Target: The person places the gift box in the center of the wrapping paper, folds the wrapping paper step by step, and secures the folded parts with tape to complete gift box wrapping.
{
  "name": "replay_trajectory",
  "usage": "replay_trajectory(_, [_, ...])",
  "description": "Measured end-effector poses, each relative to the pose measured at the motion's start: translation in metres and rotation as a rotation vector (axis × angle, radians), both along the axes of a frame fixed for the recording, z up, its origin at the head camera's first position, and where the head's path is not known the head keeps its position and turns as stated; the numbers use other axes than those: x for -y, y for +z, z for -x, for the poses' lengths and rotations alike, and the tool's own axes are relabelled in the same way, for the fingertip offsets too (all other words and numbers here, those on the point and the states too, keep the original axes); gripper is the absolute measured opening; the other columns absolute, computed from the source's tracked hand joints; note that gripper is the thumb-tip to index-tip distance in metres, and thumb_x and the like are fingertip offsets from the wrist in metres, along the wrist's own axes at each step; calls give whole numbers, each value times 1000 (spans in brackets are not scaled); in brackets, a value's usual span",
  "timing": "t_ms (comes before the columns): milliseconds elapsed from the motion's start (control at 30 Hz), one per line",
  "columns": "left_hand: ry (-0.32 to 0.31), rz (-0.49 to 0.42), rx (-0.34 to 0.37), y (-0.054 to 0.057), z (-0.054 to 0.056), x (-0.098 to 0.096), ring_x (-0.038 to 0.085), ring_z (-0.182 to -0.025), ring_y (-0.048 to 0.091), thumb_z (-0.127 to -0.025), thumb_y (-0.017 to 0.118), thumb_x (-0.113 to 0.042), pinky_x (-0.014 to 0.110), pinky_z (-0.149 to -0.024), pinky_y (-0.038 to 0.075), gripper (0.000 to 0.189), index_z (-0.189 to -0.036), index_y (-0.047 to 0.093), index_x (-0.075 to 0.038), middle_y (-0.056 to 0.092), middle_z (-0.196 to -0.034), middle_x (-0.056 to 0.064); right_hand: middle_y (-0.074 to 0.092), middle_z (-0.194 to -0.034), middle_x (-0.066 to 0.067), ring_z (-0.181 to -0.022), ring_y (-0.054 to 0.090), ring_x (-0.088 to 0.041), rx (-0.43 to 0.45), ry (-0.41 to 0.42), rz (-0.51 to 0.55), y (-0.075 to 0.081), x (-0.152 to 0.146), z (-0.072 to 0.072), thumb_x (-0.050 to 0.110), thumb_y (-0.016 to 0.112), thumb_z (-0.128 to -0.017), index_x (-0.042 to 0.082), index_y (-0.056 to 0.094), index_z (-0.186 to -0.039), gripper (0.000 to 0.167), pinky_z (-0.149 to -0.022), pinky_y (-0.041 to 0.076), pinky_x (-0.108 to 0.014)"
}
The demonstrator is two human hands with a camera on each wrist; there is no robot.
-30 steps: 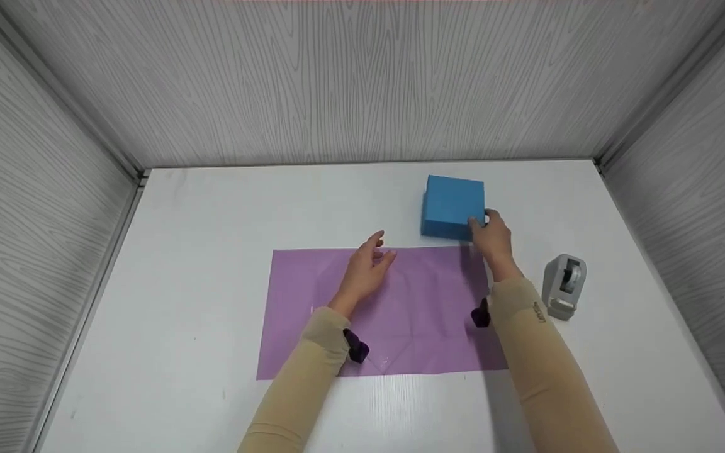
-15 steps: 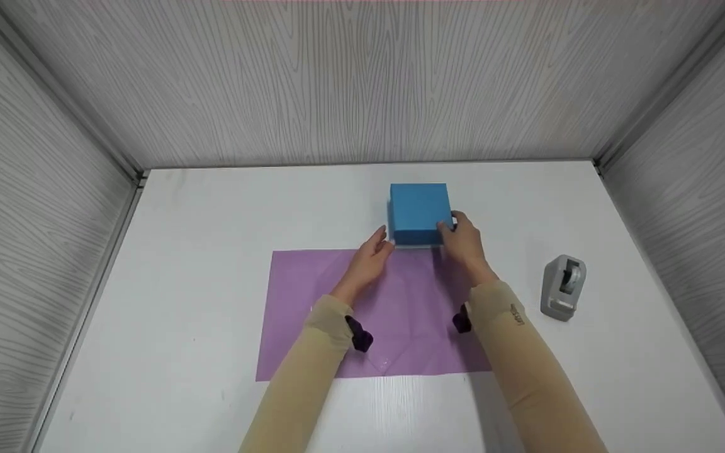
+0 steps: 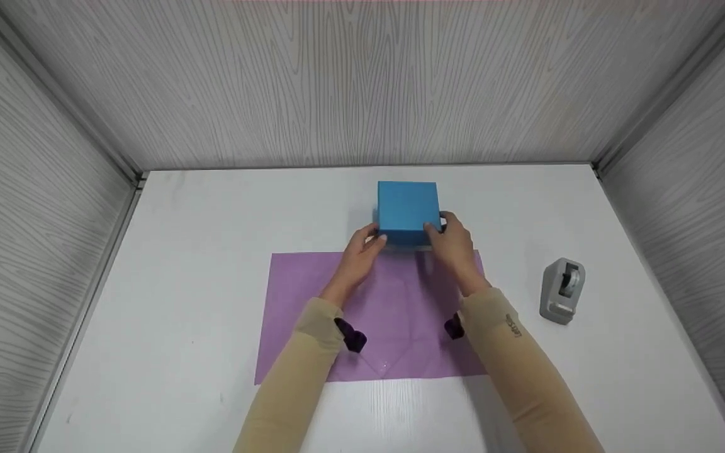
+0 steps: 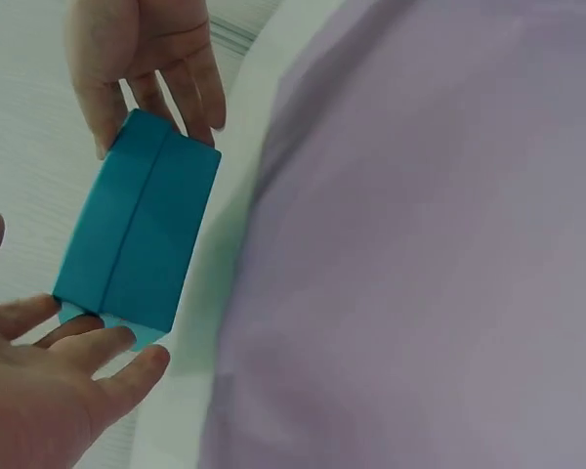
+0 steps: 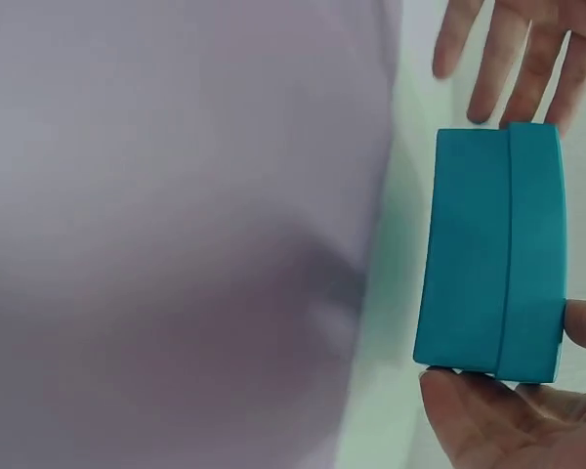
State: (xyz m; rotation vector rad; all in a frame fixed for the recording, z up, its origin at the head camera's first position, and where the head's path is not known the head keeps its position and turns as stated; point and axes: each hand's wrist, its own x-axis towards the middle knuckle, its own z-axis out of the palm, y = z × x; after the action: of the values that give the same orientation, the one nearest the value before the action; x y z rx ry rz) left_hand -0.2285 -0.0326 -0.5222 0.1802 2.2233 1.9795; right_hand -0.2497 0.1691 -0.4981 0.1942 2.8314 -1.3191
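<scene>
A blue lidded box is held at the far edge of a purple sheet. At its right side, my right hand grips it, with the thumb at the near corner and fingers along the side. The left hand meets the opposite side, its fingers extended and the fingertips right at the box's end. In the left wrist view the lid seam runs along the box. From the right wrist, the box shows between both hands, with the left fingers straight beside its end.
A grey tape dispenser stands on the white table, right of the sheet. Grey wood-grain panels enclose the table at the back and both sides. The sheet has visible creases and lies flat under the forearms.
My right hand has brought the blue box leftward and squared it to the sheet. The left hand has gone from hovering over the sheet to the box's left side.
</scene>
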Motion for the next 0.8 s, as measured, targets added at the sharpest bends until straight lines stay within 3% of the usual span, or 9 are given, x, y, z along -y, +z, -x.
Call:
replay_trajectory(167, [139,53,-74,13,-7,9,28,-105,59,-100,58,-23,38,-88,50,51,-142,45,2,57,-120,17,64,-116,-22,-104,64,-34,-67,25,36,13,7,-18,32,59,-98,2,48,-141,53,-87,50,-48])
replay_trajectory(267, [172,119,-79,21,-16,15,27,-102,61,-99,60,-24,39,-85,52,53,-144,45,0,58,-120,17,65,-111,-21,-101,66,-33,-103,44,70,19,9,-31,30,62,-97,2,50,-139,52,-84,53,-46])
replay_trajectory(400, [150,178,-73,31,-30,24,27,-103,63,-98,61,-20,40,-83,53,52,-144,46,-1,58,-127,18,66,-107,-20,-97,67,-33,-126,69,101,23,11,-51,28,65,-96,1,51,-138,51,-81,54,-45])
replay_trajectory(533, [98,211,-98,36,-43,33,27,-98,65,-97,62,-14,39,-80,54,46,-139,51,2,63,-122,18,66,-107,-20,-97,67,-32,-115,89,107,22,13,-68,28,67,-94,0,52,-136,53,-81,54,-45])
replay_trajectory(800, [44,277,-73,38,-73,48,29,-96,64,-93,64,-7,38,-80,54,43,-133,55,6,64,-117,18,65,-109,-19,-98,66,-31,-36,149,139,14,20,-99,25,69,-93,-1,52,-129,47,-80,55,-44])
